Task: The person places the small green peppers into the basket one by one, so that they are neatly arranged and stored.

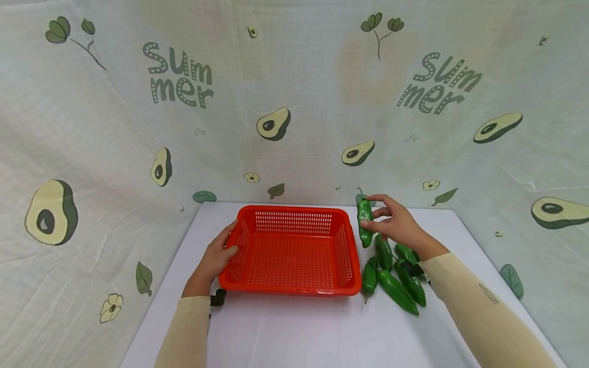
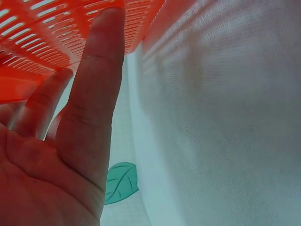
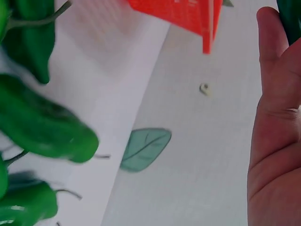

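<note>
A red plastic basket (image 1: 290, 293) with slotted walls stands on the white table, nothing inside it. My left hand (image 1: 217, 258) holds its left side, thumb over the rim and fingers along the outer wall. In the left wrist view, the extended fingers (image 2: 96, 70) lie against the slotted wall. Beyond the basket's right side, my right hand (image 1: 398, 221) pinches a long green pepper (image 1: 365, 222) upright between thumb and fingers, above the table. Only a sliver of that pepper (image 3: 290, 19) shows in the right wrist view.
Several more green peppers (image 1: 398, 291) lie in a loose group right of the basket, under my right forearm. A printed cloth (image 1: 313, 92) with avocados and leaves rises behind the table (image 1: 285, 332) and along both sides.
</note>
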Available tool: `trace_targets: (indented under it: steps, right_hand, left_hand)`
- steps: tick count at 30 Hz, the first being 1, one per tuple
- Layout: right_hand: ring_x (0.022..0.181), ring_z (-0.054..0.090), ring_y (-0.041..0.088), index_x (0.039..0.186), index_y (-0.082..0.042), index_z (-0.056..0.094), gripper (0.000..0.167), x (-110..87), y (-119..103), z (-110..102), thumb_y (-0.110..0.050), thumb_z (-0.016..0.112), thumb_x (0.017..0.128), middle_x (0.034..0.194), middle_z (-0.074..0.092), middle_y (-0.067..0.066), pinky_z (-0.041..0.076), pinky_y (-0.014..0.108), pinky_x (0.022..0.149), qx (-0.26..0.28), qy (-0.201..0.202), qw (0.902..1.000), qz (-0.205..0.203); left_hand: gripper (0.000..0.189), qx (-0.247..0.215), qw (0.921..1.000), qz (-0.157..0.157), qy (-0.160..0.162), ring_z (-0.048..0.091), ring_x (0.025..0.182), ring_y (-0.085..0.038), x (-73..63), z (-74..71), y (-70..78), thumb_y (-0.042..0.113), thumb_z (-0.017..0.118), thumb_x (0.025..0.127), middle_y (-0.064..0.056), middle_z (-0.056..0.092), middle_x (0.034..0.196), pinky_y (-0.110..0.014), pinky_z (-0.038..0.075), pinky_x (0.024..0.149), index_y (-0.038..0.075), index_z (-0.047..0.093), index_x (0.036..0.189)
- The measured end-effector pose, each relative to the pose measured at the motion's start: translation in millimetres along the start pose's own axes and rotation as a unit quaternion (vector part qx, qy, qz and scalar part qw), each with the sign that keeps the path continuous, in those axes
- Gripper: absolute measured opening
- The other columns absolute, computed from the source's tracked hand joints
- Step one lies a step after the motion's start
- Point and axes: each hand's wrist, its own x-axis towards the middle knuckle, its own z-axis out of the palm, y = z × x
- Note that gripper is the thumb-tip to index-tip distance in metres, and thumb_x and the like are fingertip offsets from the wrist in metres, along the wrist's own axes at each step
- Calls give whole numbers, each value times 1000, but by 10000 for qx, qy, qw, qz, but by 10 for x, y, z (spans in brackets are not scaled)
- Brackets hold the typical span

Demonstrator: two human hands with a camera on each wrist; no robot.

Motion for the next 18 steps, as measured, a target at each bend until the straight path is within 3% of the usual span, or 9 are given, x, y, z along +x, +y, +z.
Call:
trace_targets:
  steps: [10, 18]
  right_hand:
    - [86, 77, 31, 155, -28, 44, 81, 316, -354, 394, -43, 87, 87, 117, 70, 17, 63, 51, 69, 657, -546, 9953, -458]
    - [87, 77, 31, 152, -30, 46, 81, 520, -652, 713, -44, 89, 84, 116, 73, 12, 63, 56, 73, 766, -906, 9909, -631]
  left_hand:
    - [79, -88, 9998, 149, 28, 57, 117, -38, -9, -15, 8, 12, 58, 96, -16, 47, 156, -42, 61, 83, 42, 34, 165]
    - [78, -63, 9997, 206, 82, 58, 116, -38, -19, 1, -6, 11, 58, 96, -17, 50, 154, -43, 61, 83, 40, 35, 165]
